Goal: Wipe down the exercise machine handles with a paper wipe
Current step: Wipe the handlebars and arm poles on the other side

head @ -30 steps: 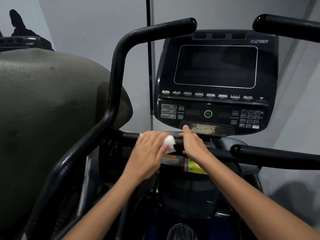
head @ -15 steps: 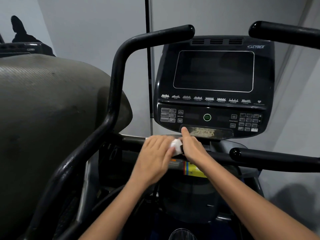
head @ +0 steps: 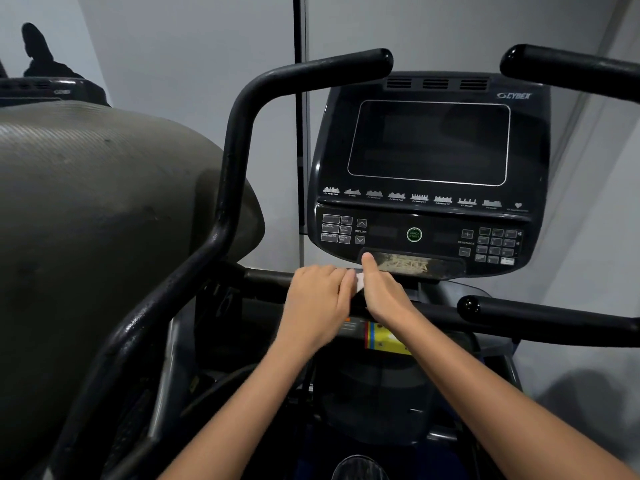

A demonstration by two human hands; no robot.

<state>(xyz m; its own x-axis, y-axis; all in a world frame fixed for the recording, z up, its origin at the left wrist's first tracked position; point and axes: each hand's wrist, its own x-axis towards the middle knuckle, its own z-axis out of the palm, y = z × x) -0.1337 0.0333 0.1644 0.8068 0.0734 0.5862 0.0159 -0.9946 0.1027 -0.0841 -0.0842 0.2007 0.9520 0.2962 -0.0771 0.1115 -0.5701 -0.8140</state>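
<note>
Since a second ago the left hand has slid rightward along the low crossbar until its fingertips meet the right hand, and the paper wipe, then a clear white wad, now shows only as a thin sliver between the two hands. The left hand's fingers curl over the bar with the wipe pressed beneath them; the right hand wraps the same bar, its thumb stretched up toward 12 o'clock onto the worn strip at the console's lower edge. Whether the right hand's fingers also pinch the wipe cannot be told.

At 12 to 1 o'clock from the hands stands the console, its screen dark. At 3 o'clock a side handle runs out to the right. At 10 o'clock the curved upright handle rises and bends right. A yellow and blue label sits at 5 o'clock, just under the bar.
</note>
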